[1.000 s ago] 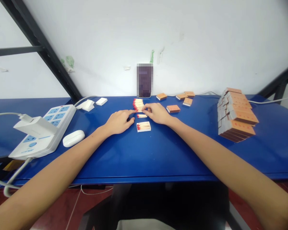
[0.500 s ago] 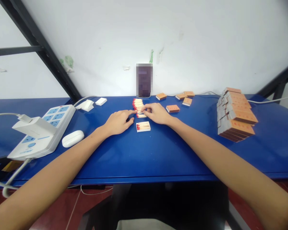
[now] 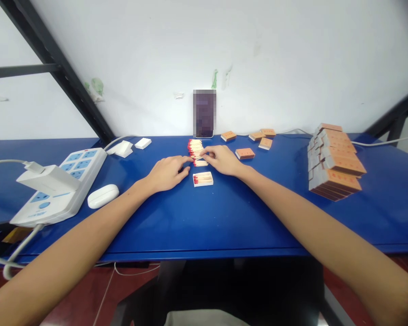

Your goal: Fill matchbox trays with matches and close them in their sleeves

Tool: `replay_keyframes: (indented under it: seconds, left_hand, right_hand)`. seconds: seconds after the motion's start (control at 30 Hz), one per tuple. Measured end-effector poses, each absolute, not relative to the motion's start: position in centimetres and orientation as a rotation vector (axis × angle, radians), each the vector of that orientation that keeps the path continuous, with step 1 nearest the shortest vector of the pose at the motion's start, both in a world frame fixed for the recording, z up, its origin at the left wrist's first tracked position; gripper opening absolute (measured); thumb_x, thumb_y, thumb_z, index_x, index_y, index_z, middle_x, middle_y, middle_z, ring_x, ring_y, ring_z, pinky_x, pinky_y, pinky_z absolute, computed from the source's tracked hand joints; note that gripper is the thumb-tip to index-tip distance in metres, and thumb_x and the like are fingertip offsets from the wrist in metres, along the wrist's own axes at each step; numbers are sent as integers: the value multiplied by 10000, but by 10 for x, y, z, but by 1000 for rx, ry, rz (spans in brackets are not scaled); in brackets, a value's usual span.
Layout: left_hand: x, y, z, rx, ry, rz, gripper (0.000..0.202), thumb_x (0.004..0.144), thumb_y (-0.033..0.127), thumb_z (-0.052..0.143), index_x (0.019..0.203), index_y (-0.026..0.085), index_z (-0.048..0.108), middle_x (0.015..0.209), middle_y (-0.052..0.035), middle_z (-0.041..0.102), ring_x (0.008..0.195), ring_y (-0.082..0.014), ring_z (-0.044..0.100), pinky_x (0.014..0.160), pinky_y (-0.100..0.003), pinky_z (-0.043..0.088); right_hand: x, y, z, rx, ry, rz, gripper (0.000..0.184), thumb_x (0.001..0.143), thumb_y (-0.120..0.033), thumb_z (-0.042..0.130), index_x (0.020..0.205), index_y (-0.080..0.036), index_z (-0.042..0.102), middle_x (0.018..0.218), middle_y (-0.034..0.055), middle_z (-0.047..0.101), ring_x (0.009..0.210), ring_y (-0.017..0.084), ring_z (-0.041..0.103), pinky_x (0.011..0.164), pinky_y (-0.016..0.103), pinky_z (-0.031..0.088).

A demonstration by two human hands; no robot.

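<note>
Red-headed matches (image 3: 196, 147) lie in a stacked row on the blue table, heads to the left. A smaller group of matches (image 3: 201, 163) sits just in front of that row. My left hand (image 3: 167, 173) rests on the table, its index fingertip at the match heads and its thumb held apart; it grips nothing. From the right, my right hand (image 3: 221, 160) pinches a match (image 3: 199, 158) between thumb and forefinger at the stick end. Closer to me lies an open white matchbox tray (image 3: 203, 179) partly filled with matches, touched by neither hand.
Several orange matchboxes (image 3: 245, 154) are scattered behind and right of my right hand. A tall stack of matchboxes (image 3: 336, 163) stands farther right. On the left are a power strip (image 3: 63, 190), a white case (image 3: 103, 196) and white pieces (image 3: 123, 149). A phone (image 3: 204, 113) leans on the wall.
Both hands stay almost in place. My right hand's fingertips have shifted slightly, and a match now shows between them. The nearer group of matches looks more separate from the row behind.
</note>
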State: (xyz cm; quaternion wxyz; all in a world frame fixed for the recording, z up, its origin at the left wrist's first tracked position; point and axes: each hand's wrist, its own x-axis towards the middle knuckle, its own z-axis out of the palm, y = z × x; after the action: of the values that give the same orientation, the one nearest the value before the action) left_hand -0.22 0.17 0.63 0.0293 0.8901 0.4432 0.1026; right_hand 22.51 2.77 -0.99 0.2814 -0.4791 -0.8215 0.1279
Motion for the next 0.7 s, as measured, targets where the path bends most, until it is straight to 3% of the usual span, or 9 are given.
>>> replay_keyframes:
  seconds: [0.17,0.47,0.7]
  left_hand:
    - [-3,2,6,2749,1354,331,425,966,376,394,1308,225,595,939,-57,696,887,-229,651,745,-325,478]
    - [-3,2,5,2768,1352,328,426,967,374,393,1309,222,598,950,-58,692,881,-224,647,724,-312,469]
    - [-4,2,5,2777,1336,332,422,969,372,392,1306,223,599,928,-53,694,864,-217,647,716,-306,465]
  right_hand:
    - [225,29,-10,-1280,-2223,344,273,948,-334,513,985,-189,742,725,9,652,653,131,511,629,246,308]
    - [225,28,-9,-1313,-2223,372,184,883,-280,558,914,-196,718,729,-6,641,661,129,515,636,243,317]
    - [226,29,-6,-1298,-2233,439,232,899,-310,547,916,-187,743,755,1,675,668,124,524,656,252,330]
